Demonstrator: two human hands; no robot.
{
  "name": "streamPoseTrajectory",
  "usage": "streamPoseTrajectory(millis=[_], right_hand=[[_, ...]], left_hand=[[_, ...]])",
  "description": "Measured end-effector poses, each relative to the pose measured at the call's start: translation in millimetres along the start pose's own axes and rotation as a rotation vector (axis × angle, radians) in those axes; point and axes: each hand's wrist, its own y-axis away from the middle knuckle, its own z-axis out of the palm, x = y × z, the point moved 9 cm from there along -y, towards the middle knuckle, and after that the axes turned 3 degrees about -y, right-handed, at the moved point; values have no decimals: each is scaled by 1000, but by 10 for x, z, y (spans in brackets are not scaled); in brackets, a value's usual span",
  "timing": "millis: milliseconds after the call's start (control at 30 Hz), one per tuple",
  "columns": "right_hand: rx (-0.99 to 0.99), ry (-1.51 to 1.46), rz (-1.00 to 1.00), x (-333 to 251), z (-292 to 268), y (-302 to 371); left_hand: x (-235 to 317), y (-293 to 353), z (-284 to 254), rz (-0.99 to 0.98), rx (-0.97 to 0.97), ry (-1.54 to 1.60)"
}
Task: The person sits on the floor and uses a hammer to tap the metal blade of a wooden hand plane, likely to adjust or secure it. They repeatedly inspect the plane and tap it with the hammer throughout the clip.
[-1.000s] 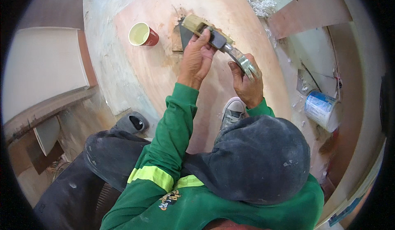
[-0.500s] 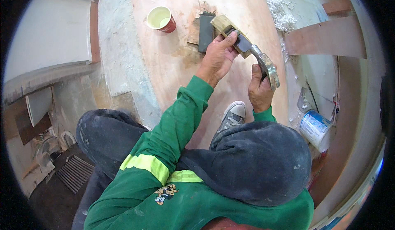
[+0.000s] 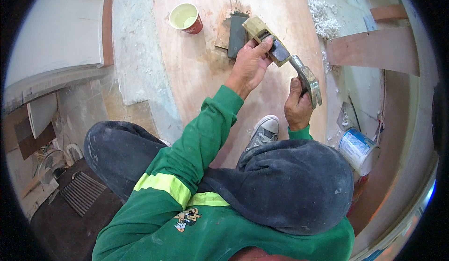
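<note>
Gripping a wood block (image 3: 254, 27) in the left hand (image 3: 250, 67), 1 o'clock, with dark metal (image 3: 280, 53) already inside, can't tell if tight; clutching a hammer (image 3: 307, 77) in the right hand (image 3: 297, 106), 2 o'clock.

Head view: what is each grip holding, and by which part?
The left grip holds a wooden hand plane around its middle; the right grip holds a hammer close to its metal head.

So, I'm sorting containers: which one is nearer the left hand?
The red cup on the board; the blue-and-white container is farther off, past the right hand.
</note>
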Motion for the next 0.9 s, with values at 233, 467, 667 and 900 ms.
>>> streamPoseTrajectory(millis=[233,467,667,900], right_hand=[[18,-71,97,98,22,26],[174,-150,154,364,-210,-20],[231,-347,239,221,-323,-33],[101,-184,452,846,-165,440]], left_hand=[[102,2,-38,53,-12,-67],[289,122,146,322,-165,-660],[403,278,279,631,-278,-1065],[531,519,699,748,-434,-1061]])
